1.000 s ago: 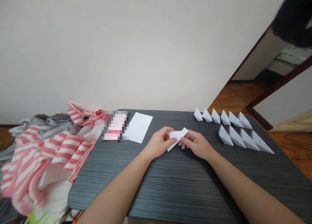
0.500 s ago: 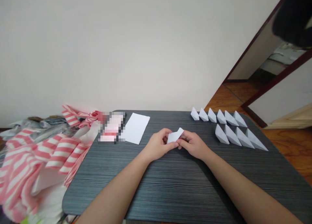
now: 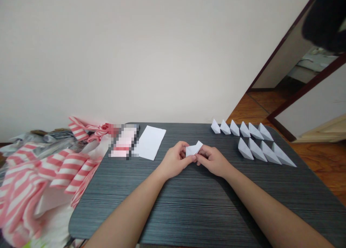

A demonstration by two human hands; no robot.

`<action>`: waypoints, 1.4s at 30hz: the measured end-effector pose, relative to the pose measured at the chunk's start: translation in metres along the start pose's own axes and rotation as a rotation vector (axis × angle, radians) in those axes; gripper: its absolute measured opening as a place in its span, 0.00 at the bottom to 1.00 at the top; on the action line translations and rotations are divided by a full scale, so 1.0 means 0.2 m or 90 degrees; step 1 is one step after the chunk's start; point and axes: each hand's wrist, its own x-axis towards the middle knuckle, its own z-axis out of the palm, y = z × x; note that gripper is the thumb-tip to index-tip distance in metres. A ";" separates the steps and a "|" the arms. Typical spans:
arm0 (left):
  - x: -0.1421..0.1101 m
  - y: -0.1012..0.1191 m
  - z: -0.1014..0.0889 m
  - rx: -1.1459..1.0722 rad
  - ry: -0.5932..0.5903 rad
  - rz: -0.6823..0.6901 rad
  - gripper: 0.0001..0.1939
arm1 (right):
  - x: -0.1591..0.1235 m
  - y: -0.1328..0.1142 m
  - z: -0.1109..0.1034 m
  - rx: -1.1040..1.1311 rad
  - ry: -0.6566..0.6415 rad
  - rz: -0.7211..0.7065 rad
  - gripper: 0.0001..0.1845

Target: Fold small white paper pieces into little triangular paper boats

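A small piece of folded white paper [image 3: 192, 149] is held between my two hands above the middle of the dark table [image 3: 173, 204]. My left hand [image 3: 175, 159] grips its left side, the thumb lying along the lower edge. On the right side, my right hand [image 3: 212, 159] pinches the paper between thumb and curled fingers, close to the left thumb tip. One corner of the paper sticks up at the upper right. Fingers hide part of the folds. Several folded paper boats [image 3: 245, 149] stand in two rows at the right of the table.
A stack of white paper [image 3: 151, 143] lies left of my hands, beside a pixelated pinkish object [image 3: 125, 141]. Red-and-white striped cloth [image 3: 67, 167] is heaped left of the table. The wall [image 3: 151, 61] rises behind; a doorway and wooden floor [image 3: 256, 104] are at the right.
Both hands keep hold of the folded paper in nearly the same place. The right thumb and the left thumb tip have shifted slightly along its lower edge.
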 end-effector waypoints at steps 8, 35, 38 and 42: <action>0.00 -0.02 0.01 0.027 0.035 0.000 0.21 | 0.01 -0.01 0.02 -0.072 0.032 -0.011 0.07; -0.02 0.05 0.02 0.130 -0.021 0.128 0.29 | 0.04 0.01 0.04 -0.122 0.099 0.009 0.18; -0.03 0.05 0.02 0.147 -0.023 0.136 0.25 | 0.04 0.01 0.05 -0.120 0.085 0.001 0.17; -0.03 0.05 0.02 0.144 -0.009 0.118 0.22 | 0.04 0.01 0.05 -0.145 0.086 -0.003 0.10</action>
